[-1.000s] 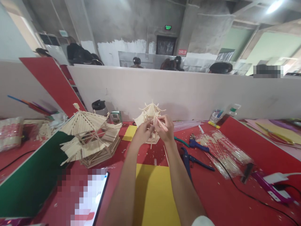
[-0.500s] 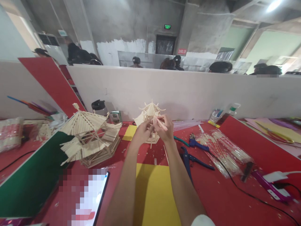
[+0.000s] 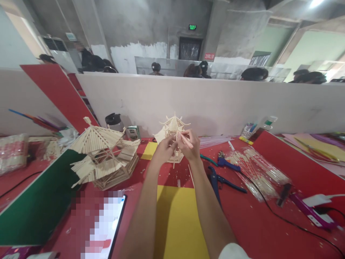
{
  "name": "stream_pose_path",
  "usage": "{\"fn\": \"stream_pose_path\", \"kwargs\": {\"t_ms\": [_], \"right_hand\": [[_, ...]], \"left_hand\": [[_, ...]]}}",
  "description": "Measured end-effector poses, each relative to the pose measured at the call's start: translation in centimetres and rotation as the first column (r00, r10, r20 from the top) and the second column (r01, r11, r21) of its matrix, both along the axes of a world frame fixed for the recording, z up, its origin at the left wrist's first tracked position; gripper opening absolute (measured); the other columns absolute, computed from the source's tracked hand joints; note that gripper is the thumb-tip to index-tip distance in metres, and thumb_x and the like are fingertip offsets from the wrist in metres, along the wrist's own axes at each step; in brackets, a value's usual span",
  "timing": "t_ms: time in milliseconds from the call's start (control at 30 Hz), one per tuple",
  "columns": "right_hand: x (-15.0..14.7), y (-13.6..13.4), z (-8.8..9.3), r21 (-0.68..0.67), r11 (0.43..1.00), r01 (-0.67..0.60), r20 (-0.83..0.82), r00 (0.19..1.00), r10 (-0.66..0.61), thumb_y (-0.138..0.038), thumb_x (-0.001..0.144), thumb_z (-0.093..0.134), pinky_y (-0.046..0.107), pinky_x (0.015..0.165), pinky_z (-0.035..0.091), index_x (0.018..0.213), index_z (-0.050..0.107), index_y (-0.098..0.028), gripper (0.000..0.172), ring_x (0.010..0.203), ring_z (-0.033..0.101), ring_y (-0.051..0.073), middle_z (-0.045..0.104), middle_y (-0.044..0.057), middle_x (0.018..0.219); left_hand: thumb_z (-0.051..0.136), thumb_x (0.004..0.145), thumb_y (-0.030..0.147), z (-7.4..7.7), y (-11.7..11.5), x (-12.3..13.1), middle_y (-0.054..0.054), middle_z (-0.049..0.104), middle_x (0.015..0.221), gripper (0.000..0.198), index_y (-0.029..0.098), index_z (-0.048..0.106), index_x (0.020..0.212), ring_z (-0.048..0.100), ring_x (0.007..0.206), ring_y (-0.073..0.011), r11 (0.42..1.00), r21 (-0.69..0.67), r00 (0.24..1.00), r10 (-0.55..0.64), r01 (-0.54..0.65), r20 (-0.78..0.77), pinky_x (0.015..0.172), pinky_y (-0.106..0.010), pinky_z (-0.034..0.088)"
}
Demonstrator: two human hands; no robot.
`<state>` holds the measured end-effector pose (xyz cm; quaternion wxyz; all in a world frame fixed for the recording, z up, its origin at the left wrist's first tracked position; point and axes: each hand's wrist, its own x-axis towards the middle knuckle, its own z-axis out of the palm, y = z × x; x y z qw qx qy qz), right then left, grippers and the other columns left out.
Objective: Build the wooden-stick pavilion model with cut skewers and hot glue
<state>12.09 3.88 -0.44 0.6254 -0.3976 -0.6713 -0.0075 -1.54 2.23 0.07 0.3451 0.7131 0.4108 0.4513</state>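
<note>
Out in front, my right hand [image 3: 193,148] is closed around a pink pen [image 3: 187,140], its tip pointing up and left. My left hand [image 3: 163,149] is pinched close beside it, on a thin pale wooden stick [image 3: 174,163] that stands nearly upright; the fingertips are small and partly hidden. Right behind both hands sits a small pagoda model made of sticks [image 3: 174,125], its lower part mostly covered by them. A larger stick pagoda [image 3: 107,167] with two tiers of roof stands to the left.
Yellow paper [image 3: 178,219] lies under my forearms. At right are blue cutters [image 3: 215,180], a blue glue gun [image 3: 229,164], bagged sticks [image 3: 253,172] and a black cable. A phone [image 3: 107,226] lies at lower left. A white partition [image 3: 215,104] runs along the back, people beyond it.
The view has shifted very slightly. Both hands stay at the small pagoda in almost the same pose, the pen still in the right one.
</note>
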Motion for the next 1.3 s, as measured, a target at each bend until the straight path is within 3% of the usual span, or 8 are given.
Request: {"fn": "stream_pose_path", "kwargs": {"t_ms": [233,467,600,800,933,1100,1200,1300], "right_hand": [[-0.1,0.0,0.0,0.014,1.0,0.006,0.018,1.0,-0.006,-0.023,0.084,0.058,0.032,0.074,0.05,0.086,0.056,-0.022,0.003,0.08,0.06,0.018,0.062,0.002,0.083],[0.3,-0.3,0.4,0.091,0.996,0.012,-0.072,0.997,-0.005,-0.024,0.083,0.061,0.033,0.072,0.051,0.085,0.055,-0.021,0.007,0.075,0.061,0.017,0.06,0.001,0.081],[1.1,-1.5,2.4,0.161,0.987,-0.005,-0.224,0.974,0.042,-0.027,0.086,0.06,0.033,0.071,0.053,0.09,0.054,-0.021,0.01,0.076,0.063,0.016,0.058,0.002,0.084],[3.3,-5.4,6.2,0.229,0.973,0.028,-0.361,0.931,0.058,-0.029,0.09,0.057,0.028,0.061,0.051,0.092,0.054,-0.02,0.01,0.064,0.059,0.011,0.054,0.0,0.083],[5.3,-7.4,6.3,0.097,0.995,0.009,-0.323,0.946,0.023,-0.032,0.091,0.056,0.027,0.06,0.048,0.093,0.057,-0.02,0.012,0.064,0.057,0.012,0.057,0.0,0.082],[7.8,-8.2,6.1,-0.171,0.984,-0.043,0.016,0.999,0.047,-0.034,0.094,0.051,0.027,0.068,0.047,0.099,0.062,-0.021,0.018,0.074,0.062,0.016,0.065,0.002,0.083],[9.1,-8.7,5.8,-0.304,0.947,-0.099,0.217,0.961,0.17,-0.033,0.098,0.043,0.03,0.077,0.047,0.106,0.062,-0.022,0.023,0.077,0.064,0.018,0.068,0.002,0.082],[9.8,-9.9,3.7,-0.504,0.852,-0.142,0.348,0.869,0.351,-0.035,0.098,0.043,0.032,0.081,0.047,0.113,0.061,-0.024,0.026,0.084,0.067,0.02,0.071,0.003,0.09]], "left_hand": [[0.047,0.088,0.025,-0.2,0.2,0.0,0.001,0.062,0.07,0.023,0.018,0.062,0.104,0.052,0.047,-0.0082,1.0,0.003,1.0,0.003,-0.003,0.005,0.048,-0.018,0.041],[0.049,0.089,0.033,-0.3,0.3,0.0,0.001,0.061,0.069,0.02,0.017,0.059,0.093,0.053,0.047,-0.0086,1.0,-0.019,1.0,-0.006,0.006,0.005,0.046,-0.018,0.04],[0.049,0.089,0.04,-0.2,0.1,-0.1,0.001,0.062,0.069,0.023,0.017,0.057,0.087,0.053,0.047,-0.0091,1.0,-0.02,1.0,0.002,-0.002,-0.014,0.047,-0.02,0.039],[0.049,0.088,0.045,0.0,-0.5,0.2,0.002,0.062,0.069,0.028,0.018,0.055,0.084,0.053,0.047,-0.0091,0.998,-0.061,1.0,0.029,-0.029,0.0,0.047,-0.02,0.038],[0.05,0.088,0.044,0.4,-1.0,0.2,0.001,0.061,0.07,0.026,0.019,0.053,0.082,0.051,0.046,-0.0089,0.996,-0.087,1.0,-0.019,0.02,0.013,0.046,-0.02,0.037],[0.049,0.089,0.042,1.2,-2.1,-0.4,0.003,0.055,0.062,0.026,0.019,0.048,0.076,0.051,0.05,-0.0105,0.995,-0.063,0.997,-0.081,0.081,0.001,0.05,-0.021,0.039],[0.047,0.091,0.043,1.6,-3.4,-1.0,0.003,0.054,0.063,0.03,0.019,0.047,0.073,0.051,0.053,-0.011,0.994,-0.035,0.993,-0.108,0.107,-0.044,0.053,-0.022,0.04],[0.047,0.091,0.041,1.5,-5.0,-1.6,0.003,0.052,0.064,0.029,0.019,0.047,0.072,0.05,0.056,-0.0114,0.995,-0.022,0.988,-0.096,0.094,-0.119,0.056,-0.023,0.04]]}}
